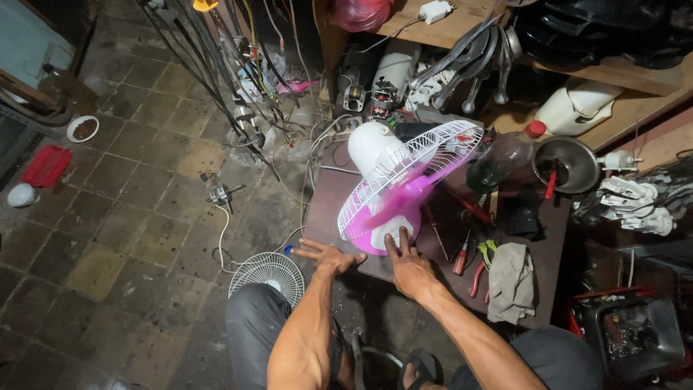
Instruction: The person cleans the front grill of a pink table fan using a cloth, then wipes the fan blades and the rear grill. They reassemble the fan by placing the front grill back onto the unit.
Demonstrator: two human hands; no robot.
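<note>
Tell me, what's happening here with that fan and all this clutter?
A person sits over a low brown table with a white and pink fan lying tilted on it, its blades a blur. The right hand touches the fan's pink base; the left hand rests flat, fingers spread, at the table's edge. Screwdrivers, pliers and a rag lie alongside; a detached grille sits on the floor.

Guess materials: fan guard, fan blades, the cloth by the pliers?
Fan guard: likely white-coated metal wire, thin even spokes. Fan blades: probably translucent pink plastic, motion-blurred. Cloth: grey woven fabric, crumpled and matte. Right hand touches the fan's pink base.
</note>
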